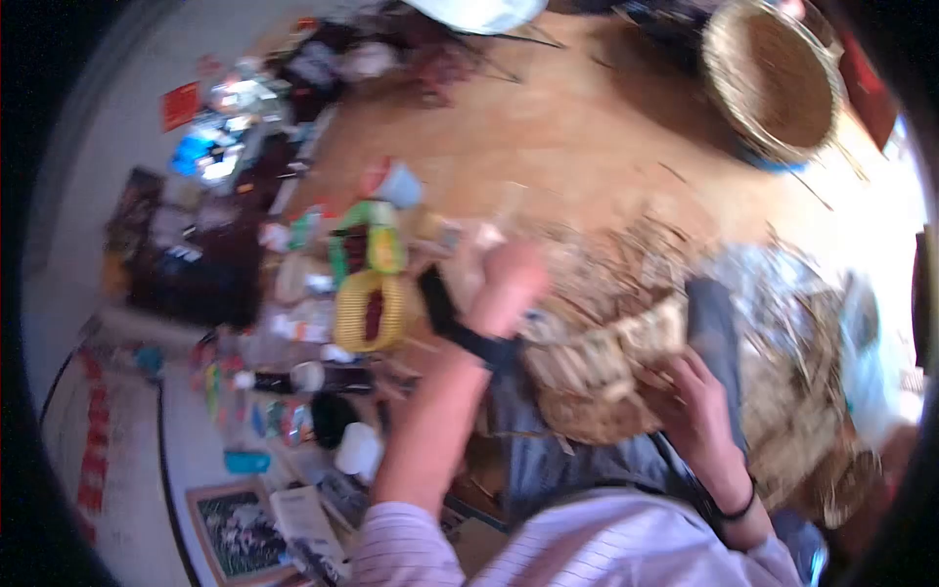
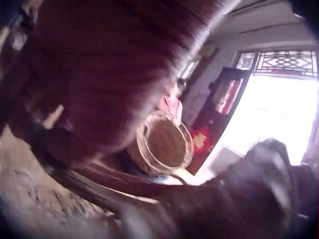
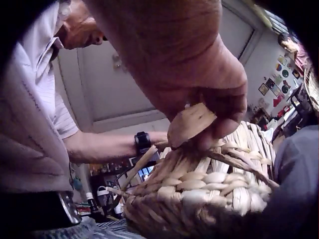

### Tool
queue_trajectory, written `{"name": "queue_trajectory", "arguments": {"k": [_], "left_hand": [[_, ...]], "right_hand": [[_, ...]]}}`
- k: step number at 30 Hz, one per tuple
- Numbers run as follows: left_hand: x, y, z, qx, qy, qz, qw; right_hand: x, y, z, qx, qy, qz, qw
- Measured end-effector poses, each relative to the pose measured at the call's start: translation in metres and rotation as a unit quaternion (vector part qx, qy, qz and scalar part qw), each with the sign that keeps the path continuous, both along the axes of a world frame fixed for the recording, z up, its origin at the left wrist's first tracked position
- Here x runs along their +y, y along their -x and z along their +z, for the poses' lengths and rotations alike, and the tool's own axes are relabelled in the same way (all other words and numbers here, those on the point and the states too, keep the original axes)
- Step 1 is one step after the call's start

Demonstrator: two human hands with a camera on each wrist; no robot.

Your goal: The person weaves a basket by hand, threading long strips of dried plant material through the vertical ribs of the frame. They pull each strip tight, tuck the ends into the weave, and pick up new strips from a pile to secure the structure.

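A woven basket of pale, flat plant strips [image 1: 587, 372] [image 3: 219, 191] rests on the person's lap, with thick twisted rows along its edge. At its right side in the head view, the right hand [image 1: 699, 406] [image 3: 199, 94] has curled fingers and pinches a plant strip [image 3: 192, 124] whose broad cut end shows. The left hand [image 1: 514, 269] is blurred, above the basket's far left side; a black watch [image 3: 143, 141] is on that wrist. In the left wrist view the left hand [image 2: 99, 79] looms dark and close beside long strips [image 2: 114, 191]; its grip is unclear.
Loose plant strips [image 1: 626, 249] litter the floor beyond the basket, and more [image 1: 797, 401] lie at the right. A large round basket [image 1: 719, 88] [image 2: 189, 144] stands at the far right. On the left are a yellow basket [image 1: 342, 318], a white cup [image 1: 359, 451] and a framed picture [image 1: 201, 519].
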State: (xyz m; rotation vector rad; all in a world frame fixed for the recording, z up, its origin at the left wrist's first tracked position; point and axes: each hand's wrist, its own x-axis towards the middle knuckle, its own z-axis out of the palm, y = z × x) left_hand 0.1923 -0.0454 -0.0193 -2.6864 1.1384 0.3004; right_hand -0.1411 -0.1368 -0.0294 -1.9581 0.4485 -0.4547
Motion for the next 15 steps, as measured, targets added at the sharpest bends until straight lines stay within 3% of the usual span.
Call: {"name": "queue_trajectory", "arguments": {"k": [1,3,4,5,6,8,9,10,11,15], "left_hand": [[0.004,-0.014,0.002,-0.007,-0.008,-0.028,1.0],[0.009,-0.035,-0.017,-0.131,-0.105,-0.022,0.986],[0.008,-0.028,-0.006,-0.102,-0.089,-0.025,0.99],[0.008,-0.014,0.015,-0.078,-0.078,-0.025,0.994],[0.007,-0.006,0.023,-0.013,0.015,-0.099,0.995],[0.008,0.011,0.032,0.119,0.188,-0.23,0.947],[0.002,0.026,0.035,0.305,0.165,-0.202,0.916],[-0.008,0.044,0.037,0.477,0.135,-0.164,0.853],[-0.013,0.054,0.037,0.632,0.1,-0.118,0.76],[-0.021,0.042,0.011,0.667,-0.053,-0.088,0.738]], "right_hand": [[0.0,0.001,0.008,0.007,-0.028,0.007,1.0],[-0.003,0.003,-0.005,-0.046,-0.027,0.019,0.998],[-0.003,0.006,-0.005,-0.029,-0.077,0.013,0.997],[0.0,0.003,-0.01,-0.091,-0.099,-0.009,0.991],[-0.001,0.004,-0.015,-0.074,-0.095,-0.011,0.993],[0.001,0.007,-0.021,-0.071,-0.073,-0.015,0.995],[0.003,0.005,-0.022,-0.083,-0.053,-0.017,0.995],[0.004,0.003,-0.022,-0.097,-0.031,-0.018,0.995],[0.003,0.001,-0.021,-0.088,-0.007,-0.017,0.996],[0.0,-0.005,-0.022,-0.076,0.034,-0.014,0.996]]}}
